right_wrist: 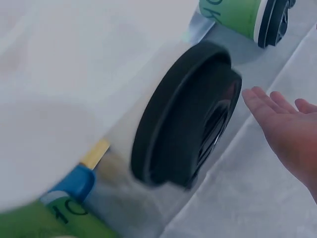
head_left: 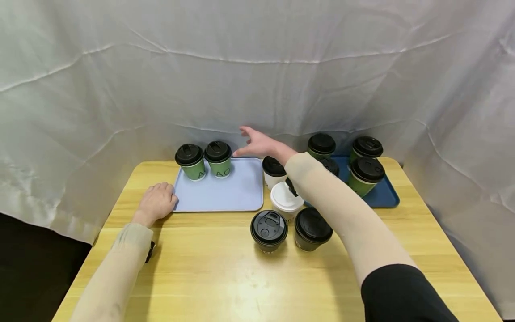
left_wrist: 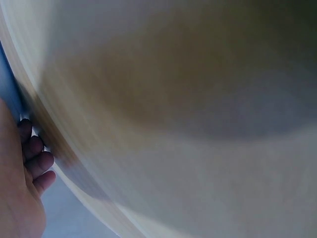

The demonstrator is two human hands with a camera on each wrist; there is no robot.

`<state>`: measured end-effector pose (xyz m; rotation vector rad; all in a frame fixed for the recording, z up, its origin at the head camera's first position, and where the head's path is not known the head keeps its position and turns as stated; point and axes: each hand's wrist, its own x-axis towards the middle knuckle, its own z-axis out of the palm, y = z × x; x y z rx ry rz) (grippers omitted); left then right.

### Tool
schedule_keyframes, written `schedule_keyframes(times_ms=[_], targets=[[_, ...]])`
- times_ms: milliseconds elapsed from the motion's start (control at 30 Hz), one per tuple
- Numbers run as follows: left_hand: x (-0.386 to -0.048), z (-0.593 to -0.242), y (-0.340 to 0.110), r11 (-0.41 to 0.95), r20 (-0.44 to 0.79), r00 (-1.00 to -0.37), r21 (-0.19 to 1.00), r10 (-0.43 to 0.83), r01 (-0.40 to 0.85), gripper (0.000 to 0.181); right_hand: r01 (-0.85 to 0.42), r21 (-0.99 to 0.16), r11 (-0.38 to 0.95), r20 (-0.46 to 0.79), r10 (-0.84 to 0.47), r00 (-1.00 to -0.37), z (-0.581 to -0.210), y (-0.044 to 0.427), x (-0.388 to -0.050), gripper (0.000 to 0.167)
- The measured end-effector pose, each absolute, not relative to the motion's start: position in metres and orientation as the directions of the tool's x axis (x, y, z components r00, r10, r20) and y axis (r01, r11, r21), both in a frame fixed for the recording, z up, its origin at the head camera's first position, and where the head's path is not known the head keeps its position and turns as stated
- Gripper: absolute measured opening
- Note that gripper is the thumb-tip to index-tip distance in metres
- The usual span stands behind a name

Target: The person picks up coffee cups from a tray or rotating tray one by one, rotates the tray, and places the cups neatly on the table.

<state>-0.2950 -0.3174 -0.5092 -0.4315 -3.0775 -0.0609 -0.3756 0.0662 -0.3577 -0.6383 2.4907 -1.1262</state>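
Progress, my guess: early to mid. L green cup [head_left: 195, 171] & R green cup [head_left: 221, 167] stand upright, side by side, at back L of pale tray [head_left: 225, 194]. More cups off that tray than on it. White cup [head_left: 273, 173] w/ black lid sits just off its R edge; white-lid cup [head_left: 286, 199] is a bit nearer, then 2 dark-lid cups, L one [head_left: 269, 229] & R one [head_left: 313, 229], at front. All 4 on table [head_left: 193, 273]. Blue tray [head_left: 389, 197], far R, has 4 more w/ black lids, green where bodies show; 1 mostly hidden by sleeve [head_left: 342, 201].

R hand [head_left: 257, 143] hangs by back of pale tray, fingers out, thumb spread wide, nothing held. Thumb v. close to R green cup's lid; can't tell re: contact. L hand [head_left: 158, 200] is at pale tray's near L corner, fingers look curled; can't tell if it grips the edge or just rests there, as L wrist view is blurry w/ only a sliver of tray.

Writing: "A" on L green cup, "AO" on R green cup, dark print, prob. part of a longer word. R wrist view: cut-off letters incl. "O" on green cups. Marks low on front cups too small to read; no brand legible.
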Motion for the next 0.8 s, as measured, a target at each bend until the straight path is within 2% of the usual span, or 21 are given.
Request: schedule_keyframes(times_ms=[300,533,800], targets=[[-0.293,-0.509,-0.314,0.963,0.046,-0.963,0.034,0.267,0.268,0.027,-0.238,-0.767,0.596,-0.161,-0.538,-0.827,-0.362,0.035,-0.382,0.105],[-0.292,-0.509,-0.312,0.963,0.049,-0.963,0.038,0.266,0.268,0.029,-0.242,-0.716,0.655,-0.234,-0.552,-0.801,-0.368,0.017,-0.388,0.109],[-0.290,-0.508,-0.306,0.965,0.029,-0.966,0.041,0.256,0.257,0.033,-0.221,-0.700,0.679,-0.262,-0.532,-0.805,-0.375,0.007,-0.391,0.108]])
